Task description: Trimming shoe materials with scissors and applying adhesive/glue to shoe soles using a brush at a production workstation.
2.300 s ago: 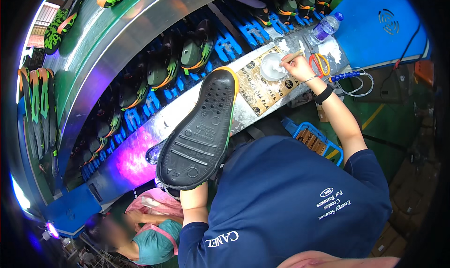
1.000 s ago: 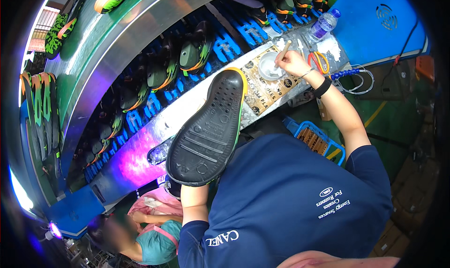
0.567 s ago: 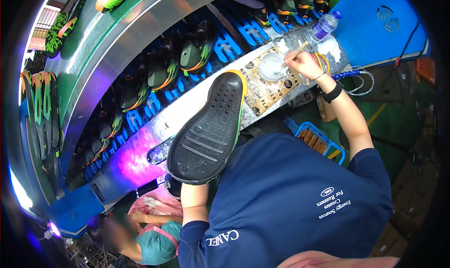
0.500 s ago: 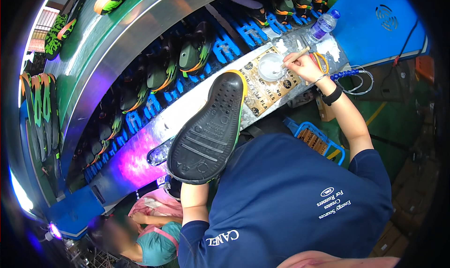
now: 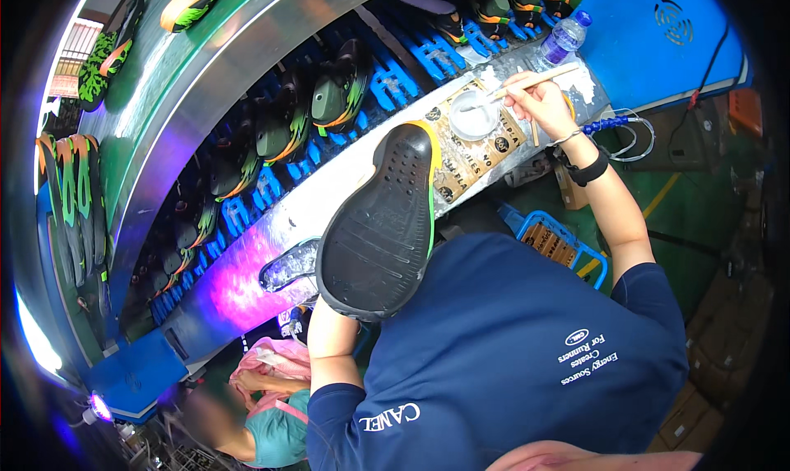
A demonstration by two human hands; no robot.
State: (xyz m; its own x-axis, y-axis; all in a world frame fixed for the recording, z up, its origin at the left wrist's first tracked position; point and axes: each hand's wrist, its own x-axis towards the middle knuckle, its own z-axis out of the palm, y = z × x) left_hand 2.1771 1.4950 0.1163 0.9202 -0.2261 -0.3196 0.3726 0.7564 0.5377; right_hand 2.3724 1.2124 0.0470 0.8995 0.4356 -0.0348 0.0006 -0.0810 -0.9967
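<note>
A black shoe sole (image 5: 374, 236) with an orange and green rim stands tilted in front of me, its perforated, ribbed face toward the camera. My left forearm (image 5: 332, 331) reaches up behind it, and the sole is held up at the end of that arm; the sole hides my left hand. Farther right, my right hand (image 5: 543, 109) is closed round the wooden handle of a brush (image 5: 551, 76). The brush's tip is over or in a clear round bowl (image 5: 457, 130) with whitish contents, which sits on a printed brown sheet (image 5: 494, 162).
Behind the narrow metal bench (image 5: 284, 212), dark shoes (image 5: 337, 92) stand on a line of blue holders. A water bottle (image 5: 566, 39) is at the far right of the bench. A blue crate (image 5: 568, 244) sits below. Another person (image 5: 276, 426) is at lower left.
The sole has shifted slightly right and turned a little. My right hand has changed its hold on the brush, whose handle now points more to the right.
</note>
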